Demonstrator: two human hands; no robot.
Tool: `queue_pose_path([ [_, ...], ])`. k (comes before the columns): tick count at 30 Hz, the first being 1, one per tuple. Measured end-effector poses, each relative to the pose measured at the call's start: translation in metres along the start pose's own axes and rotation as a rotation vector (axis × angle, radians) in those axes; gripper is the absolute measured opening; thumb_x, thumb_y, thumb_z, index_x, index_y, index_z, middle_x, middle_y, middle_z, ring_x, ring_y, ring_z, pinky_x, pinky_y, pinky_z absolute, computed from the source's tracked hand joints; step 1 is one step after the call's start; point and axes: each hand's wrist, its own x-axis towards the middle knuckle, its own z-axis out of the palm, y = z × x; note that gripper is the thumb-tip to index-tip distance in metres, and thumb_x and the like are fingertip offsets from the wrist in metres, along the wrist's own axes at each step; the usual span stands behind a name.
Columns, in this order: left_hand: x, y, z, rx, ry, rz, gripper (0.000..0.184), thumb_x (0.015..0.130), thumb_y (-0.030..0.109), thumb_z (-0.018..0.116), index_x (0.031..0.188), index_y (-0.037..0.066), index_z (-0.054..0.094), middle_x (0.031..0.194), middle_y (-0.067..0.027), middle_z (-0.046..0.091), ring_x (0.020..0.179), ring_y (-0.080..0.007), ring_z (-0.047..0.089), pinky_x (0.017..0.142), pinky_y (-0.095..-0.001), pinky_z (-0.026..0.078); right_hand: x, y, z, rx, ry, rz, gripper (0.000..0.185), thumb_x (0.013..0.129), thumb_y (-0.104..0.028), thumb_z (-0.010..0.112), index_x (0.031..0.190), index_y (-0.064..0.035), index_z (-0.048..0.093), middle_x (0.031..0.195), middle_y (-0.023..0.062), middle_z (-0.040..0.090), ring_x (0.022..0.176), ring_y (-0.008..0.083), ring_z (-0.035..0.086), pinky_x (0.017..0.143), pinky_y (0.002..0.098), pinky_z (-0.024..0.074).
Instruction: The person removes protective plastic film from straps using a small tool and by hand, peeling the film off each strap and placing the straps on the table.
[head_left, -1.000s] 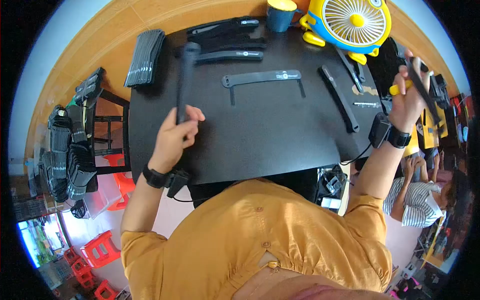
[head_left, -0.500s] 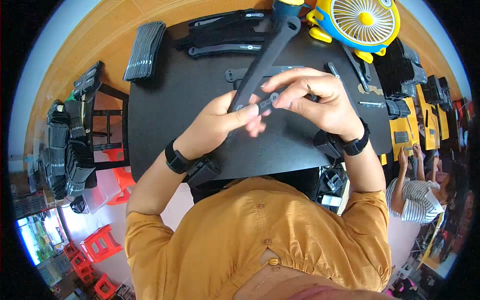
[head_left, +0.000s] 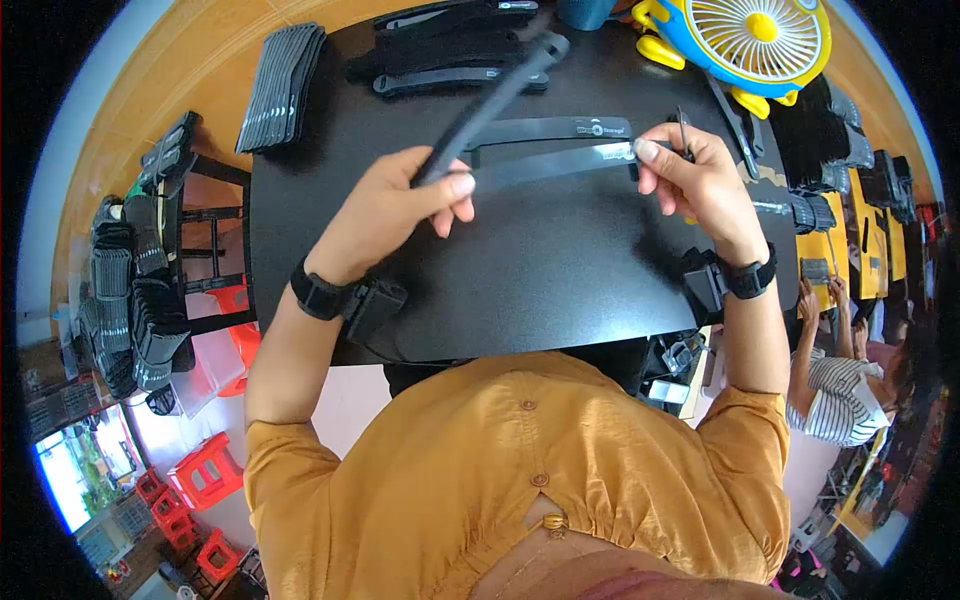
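Note:
A black strap point(head_left: 550, 168) with a white printed logo is pulled taut between both hands, above the black table point(head_left: 540, 270). My left hand point(head_left: 385, 205) is closed on its left part, thumb on top. From that grip another dark length with a rounded, holed end point(head_left: 490, 105) rises to the upper right; whether it is the same strap, I cannot tell. My right hand point(head_left: 705, 185) pinches the strap's right end by the logo. A thin dark tool sticks up between its fingers, too small to name. Just behind lies another printed strap point(head_left: 560, 128) on the table.
A stack of straps point(head_left: 282, 88) stands at the back left, more straps point(head_left: 440, 80) lie at the back. A blue and yellow fan point(head_left: 763, 28) occupies the back right, near a blue cup point(head_left: 586, 12). A co-worker in a striped shirt point(head_left: 840, 395) sits at right.
My hands have moved apart, left hand leftward and right hand rightward, stretching the strap between them. The raised length has swung left and lower. The view has shifted slightly.

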Motion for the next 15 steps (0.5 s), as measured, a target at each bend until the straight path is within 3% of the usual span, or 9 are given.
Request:
queue_pose_path([
  [5,0.023,-0.002,-0.002,-0.032,0.166,-0.109,0.025,0.093,0.023,0.065,0.103,0.001,0.061,0.080,-0.0046,0.066,0.058,-0.0042,0.053,0.050,-0.0198,0.039,0.022,0.016,-0.002,0.089,-0.015,0.058,0.019,0.096,-0.026,0.065,0.095,-0.0066,0.066,0.075,0.0000,0.068,0.051,0.0026,0.052,0.041,0.0174,0.0320],
  [7,0.036,-0.007,-0.006,0.159,0.265,-0.183,0.028,0.091,0.027,0.069,0.100,0.001,0.063,0.078,-0.0037,0.066,0.052,-0.0037,0.048,0.044,-0.0189,0.033,0.032,0.025,-0.005,-0.092,0.083,0.059,0.020,0.094,-0.027,0.067,0.090,-0.0074,0.064,0.073,-0.0002,0.067,0.051,0.0025,0.052,0.041,0.0173,0.0325],
  [8,0.042,-0.020,-0.009,0.107,0.301,-0.142,0.028,0.088,0.028,0.073,0.095,0.003,0.064,0.074,-0.0024,0.065,0.047,-0.0035,0.044,0.041,-0.0194,0.029,0.035,0.028,-0.008,-0.102,0.088,0.069,0.021,0.092,-0.028,0.070,0.087,-0.0088,0.063,0.070,-0.0012,0.064,0.051,0.0030,0.051,0.042,0.0176,0.0341],
  [12,0.044,-0.021,-0.009,0.098,0.320,-0.197,0.025,0.088,0.026,0.073,0.092,0.003,0.064,0.073,-0.0014,0.064,0.046,-0.0036,0.045,0.040,-0.0195,0.030,0.035,0.037,-0.011,-0.146,0.083,0.122,0.022,0.091,-0.029,0.070,0.085,-0.0099,0.062,0.068,-0.0029,0.061,0.051,0.0041,0.050,0.044,0.0190,0.0356],
  [15,0.046,-0.025,-0.014,0.139,0.252,-0.216,0.029,0.087,0.029,0.073,0.093,0.001,0.064,0.073,-0.0044,0.065,0.049,-0.0059,0.051,0.042,-0.0221,0.038,0.037,0.042,-0.016,-0.139,0.061,0.133,0.022,0.091,-0.029,0.070,0.086,-0.0098,0.062,0.068,-0.0028,0.061,0.050,0.0037,0.050,0.044,0.0186,0.0345],
])
